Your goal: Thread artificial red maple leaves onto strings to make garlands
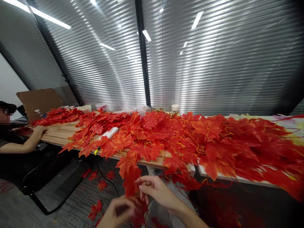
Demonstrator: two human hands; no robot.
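A long heap of red artificial maple leaves on thin stems covers the table. Some leaves hang over its front edge, among them a red maple leaf that dangles just above my hands. My right hand is below the table edge, its thumb and fingers pinched together at the hanging leaves. Lower and to the left, my left hand is curled, with thumb and fingertips meeting at the same leaves. Motion blurs it, and the exact spot it grips is hard to make out.
A white object and a yellow-tipped tool lie among the leaves. A paper cup stands behind. At left, another person's arm rests on the table near a cardboard sheet. Fallen leaves, a black cable and a chair are below.
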